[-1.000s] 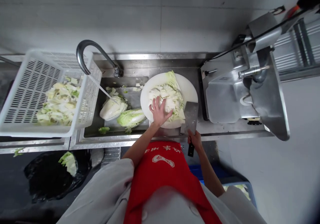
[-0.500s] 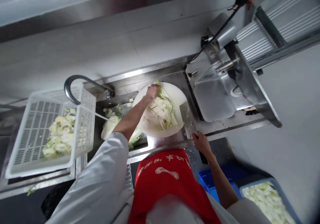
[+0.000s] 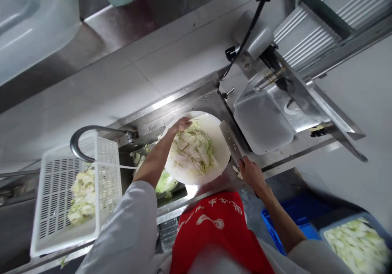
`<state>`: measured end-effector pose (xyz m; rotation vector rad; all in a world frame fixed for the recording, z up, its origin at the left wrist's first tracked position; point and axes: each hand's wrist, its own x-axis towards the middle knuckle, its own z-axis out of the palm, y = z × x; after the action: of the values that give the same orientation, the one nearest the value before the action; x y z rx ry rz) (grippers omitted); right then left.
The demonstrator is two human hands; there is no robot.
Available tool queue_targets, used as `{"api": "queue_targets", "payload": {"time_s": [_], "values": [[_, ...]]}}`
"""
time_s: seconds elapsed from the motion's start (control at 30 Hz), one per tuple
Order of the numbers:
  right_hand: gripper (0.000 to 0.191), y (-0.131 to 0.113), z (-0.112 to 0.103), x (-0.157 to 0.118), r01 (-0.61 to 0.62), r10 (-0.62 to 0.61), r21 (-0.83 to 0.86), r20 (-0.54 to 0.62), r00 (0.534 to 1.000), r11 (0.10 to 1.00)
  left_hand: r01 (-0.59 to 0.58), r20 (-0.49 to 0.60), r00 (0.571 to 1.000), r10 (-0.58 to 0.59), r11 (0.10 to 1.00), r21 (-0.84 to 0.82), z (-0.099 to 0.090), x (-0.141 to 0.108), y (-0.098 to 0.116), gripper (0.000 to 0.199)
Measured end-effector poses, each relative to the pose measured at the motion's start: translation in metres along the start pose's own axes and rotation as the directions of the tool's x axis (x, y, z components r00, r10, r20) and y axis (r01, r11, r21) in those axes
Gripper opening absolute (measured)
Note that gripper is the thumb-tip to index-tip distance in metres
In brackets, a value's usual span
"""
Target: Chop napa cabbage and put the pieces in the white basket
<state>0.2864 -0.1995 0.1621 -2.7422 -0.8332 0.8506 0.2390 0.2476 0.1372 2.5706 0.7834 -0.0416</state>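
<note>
My right hand is wrapped round the handle of a cleaver, whose broad blade lies along the right edge of a round white cutting board. On the board is a loose pile of chopped cabbage, pale with green edges. My left hand is at the pile's far left side, fingers stretched toward the cabbage; its fingertips are small and partly unclear. Under my left forearm, more cabbage sits in the sink, partly hidden by the board and the arm.
A white plastic basket with cut cabbage stands at left, below a curved faucet with running water. Right of the board is a metal slicing machine. Lower right, a bin of cut cabbage stands beside a blue crate.
The view has tilted and shifted. The cabbage now lies flatter and more scattered on the board, and my left hand has moved toward the pile's outer left edge. The cleaver stays at the right edge.
</note>
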Motion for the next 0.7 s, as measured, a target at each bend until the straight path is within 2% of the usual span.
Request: {"api": "queue_targets", "payload": {"time_s": [0.1, 0.2, 0.3, 0.4, 0.5, 0.57, 0.63, 0.7], "values": [[0.033, -0.03, -0.026, 0.025, 0.062, -0.063, -0.07, -0.016, 0.998, 0.996, 0.13, 0.117, 0.984, -0.134, 0.991, 0.042, 0.005, -0.007, 0.009, 0.033], [0.036, -0.07, -0.044, 0.053, 0.153, -0.156, -0.123, -0.018, 0.988, 0.981, 0.185, 0.095, 0.977, -0.19, 0.981, 0.065, 0.008, -0.018, 0.018, 0.036], [0.035, -0.099, -0.051, 0.071, 0.207, -0.206, -0.152, 0.022, 0.978, 0.966, 0.235, 0.073, 0.968, -0.24, 0.969, 0.071, 0.011, -0.031, 0.02, 0.031], [0.034, -0.098, -0.05, 0.069, 0.223, -0.21, -0.155, 0.094, 0.973, 0.962, 0.307, 0.054, 0.949, -0.311, 0.949, 0.066, 0.015, -0.038, 0.02, 0.029], [0.033, -0.077, -0.052, 0.052, 0.181, -0.155, -0.184, 0.148, 0.977, 0.966, 0.358, 0.029, 0.933, -0.358, 0.933, 0.034, 0.018, -0.036, 0.025, 0.027], [0.033, -0.068, -0.057, 0.043, 0.162, -0.132, -0.218, 0.142, 0.981, 0.963, 0.371, -0.01, 0.928, -0.371, 0.928, -0.018, 0.02, -0.032, 0.03, 0.027], [0.034, -0.071, -0.062, 0.042, 0.175, -0.151, -0.232, 0.115, 0.982, 0.957, 0.366, -0.104, 0.921, -0.375, 0.926, -0.093, 0.019, -0.03, 0.032, 0.032], [0.036, -0.087, -0.065, 0.048, 0.194, -0.178, -0.23, 0.085, 0.98, 0.954, 0.346, -0.181, 0.91, -0.372, 0.924, -0.162, 0.015, -0.032, 0.028, 0.036]]}}
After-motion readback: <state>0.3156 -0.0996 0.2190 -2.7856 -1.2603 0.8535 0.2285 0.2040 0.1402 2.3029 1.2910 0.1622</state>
